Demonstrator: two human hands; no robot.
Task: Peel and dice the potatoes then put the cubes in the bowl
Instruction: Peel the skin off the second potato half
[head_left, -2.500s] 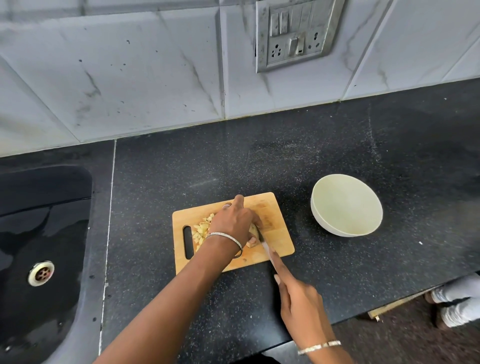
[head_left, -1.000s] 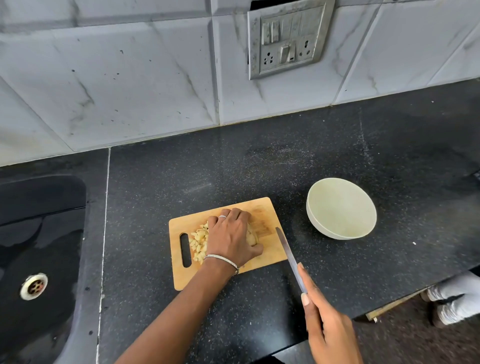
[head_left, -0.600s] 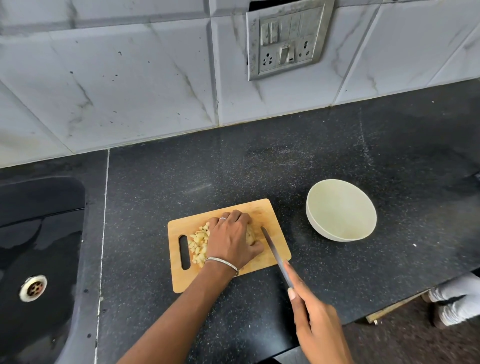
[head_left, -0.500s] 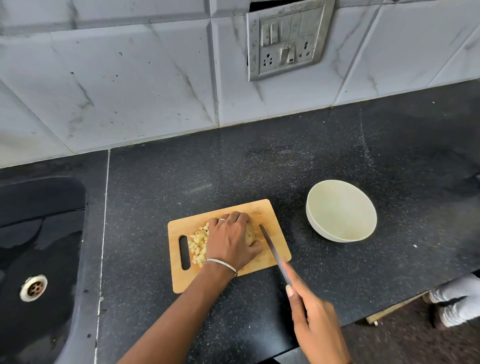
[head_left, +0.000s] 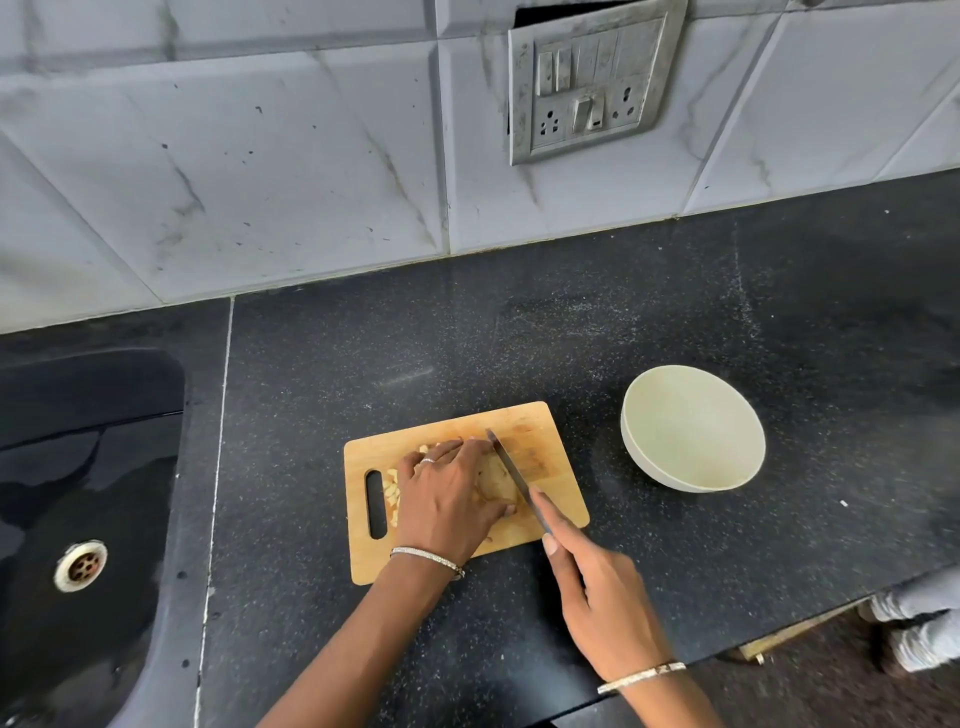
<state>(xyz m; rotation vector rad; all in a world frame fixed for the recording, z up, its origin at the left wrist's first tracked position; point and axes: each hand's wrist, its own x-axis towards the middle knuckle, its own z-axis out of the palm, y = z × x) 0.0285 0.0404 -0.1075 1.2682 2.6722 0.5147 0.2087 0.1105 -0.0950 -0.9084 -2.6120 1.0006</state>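
A wooden cutting board (head_left: 550, 467) lies on the black counter. My left hand (head_left: 449, 501) covers and holds a peeled potato piece (head_left: 496, 480) on the board. Diced potato cubes (head_left: 392, 491) lie left of that hand, near the board's handle slot. My right hand (head_left: 597, 592) grips a knife (head_left: 511, 475), forefinger along its spine, with the blade laid against the potato's right side. A pale, empty bowl (head_left: 693, 428) stands on the counter right of the board.
A black sink (head_left: 78, 519) with a metal drain is set into the counter at the left. A tiled wall with a switch plate (head_left: 587, 78) rises behind. The counter's front edge runs at the lower right, with someone's feet (head_left: 919, 629) on the floor below.
My right hand has brought the knife up and left from off the board's right side until the blade sits on the potato. My left hand stays on the potato.
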